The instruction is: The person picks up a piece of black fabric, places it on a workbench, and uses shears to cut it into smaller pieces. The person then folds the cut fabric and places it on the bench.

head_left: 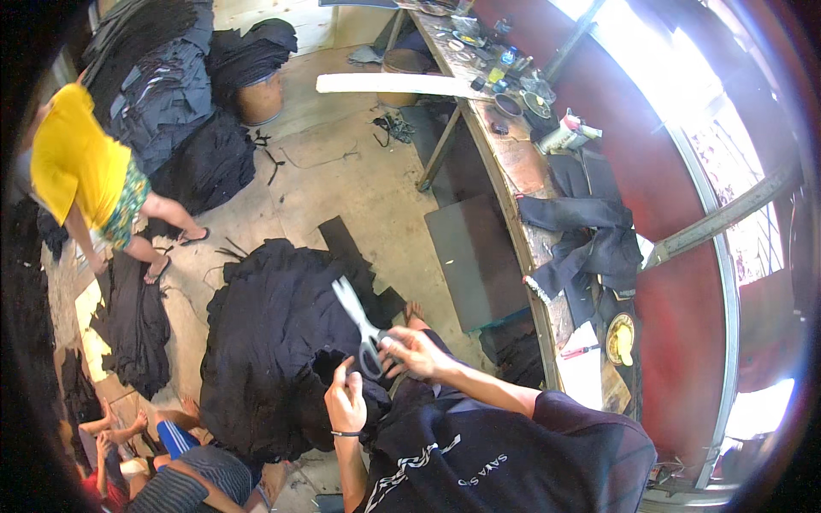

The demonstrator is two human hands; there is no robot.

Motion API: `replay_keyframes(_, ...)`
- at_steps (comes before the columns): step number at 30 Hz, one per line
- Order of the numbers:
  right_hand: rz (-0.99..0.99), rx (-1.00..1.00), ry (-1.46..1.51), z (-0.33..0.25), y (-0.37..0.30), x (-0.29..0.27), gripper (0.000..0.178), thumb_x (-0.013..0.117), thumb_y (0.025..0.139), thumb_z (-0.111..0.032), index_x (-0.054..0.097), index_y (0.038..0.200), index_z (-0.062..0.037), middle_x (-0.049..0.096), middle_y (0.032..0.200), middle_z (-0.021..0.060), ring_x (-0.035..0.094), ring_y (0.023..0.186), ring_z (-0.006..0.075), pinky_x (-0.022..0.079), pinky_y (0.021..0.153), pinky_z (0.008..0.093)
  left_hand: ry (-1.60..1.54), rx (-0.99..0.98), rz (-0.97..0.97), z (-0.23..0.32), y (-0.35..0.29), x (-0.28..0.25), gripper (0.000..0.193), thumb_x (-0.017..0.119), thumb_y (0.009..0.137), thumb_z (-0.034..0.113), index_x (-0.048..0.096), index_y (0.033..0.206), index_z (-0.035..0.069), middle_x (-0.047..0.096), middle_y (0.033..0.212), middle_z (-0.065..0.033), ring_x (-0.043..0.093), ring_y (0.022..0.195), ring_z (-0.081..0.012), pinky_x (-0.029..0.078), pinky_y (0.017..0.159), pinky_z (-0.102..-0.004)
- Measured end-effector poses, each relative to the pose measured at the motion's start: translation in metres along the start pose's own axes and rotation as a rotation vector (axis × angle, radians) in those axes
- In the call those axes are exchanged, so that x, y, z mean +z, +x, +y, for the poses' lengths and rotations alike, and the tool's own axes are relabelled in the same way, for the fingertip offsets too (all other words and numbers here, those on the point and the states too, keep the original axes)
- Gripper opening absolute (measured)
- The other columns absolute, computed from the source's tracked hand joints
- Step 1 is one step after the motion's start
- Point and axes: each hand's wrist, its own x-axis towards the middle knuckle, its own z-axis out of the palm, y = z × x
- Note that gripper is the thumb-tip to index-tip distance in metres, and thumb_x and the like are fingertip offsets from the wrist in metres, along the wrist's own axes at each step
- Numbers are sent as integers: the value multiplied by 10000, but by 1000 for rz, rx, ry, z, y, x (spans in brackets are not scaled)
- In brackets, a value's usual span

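Note:
A pair of scissors (374, 337) with dark handles is in my right hand (415, 352). My fingers are wrapped about the handles, and the slightly blurred blades point up and away to the left. Just left of the handles, my left hand (346, 405) is raised, wearing a dark wristband. Its fingers close at a bunched edge of black cloth (327, 366), partly hidden behind them. Below both hands spreads a large heap of black cloth (265, 342), which reaches my lap.
A long workbench (522, 175) at the right bears bottles, dishes and dark garments (577, 231). A person in a yellow shirt (81, 158) stands at the left, near piled dark cloth (162, 94). Others sit at the lower left, including one in a striped shirt (192, 483).

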Motion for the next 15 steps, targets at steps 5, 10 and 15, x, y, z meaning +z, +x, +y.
replay_keyframes(5,613,-400,-174,-105,75,-237,197,660,1066,-218,614,1107,-30,703,931,95,707,764,181,629,634,355,27,-146,182,-1,61,64,141,671,1038,116,729,1089,-2,582,712,-62,514,592,-146,440,569,-340)
replay_keyframes(10,1082,-480,-211,-205,133,-525,268,683,1072,-253,627,1192,-20,693,860,81,670,653,146,588,571,295,111,-214,285,32,173,141,141,668,1029,114,733,1021,-11,735,851,-142,677,701,-228,512,646,-362)
replay_keyframes(15,1380,-64,-796,-244,134,-655,374,706,995,-313,740,1236,-29,787,1056,220,774,968,386,615,840,516,105,-237,293,71,295,178,156,673,1045,146,733,1003,8,565,706,19,463,608,-60,358,554,-277)
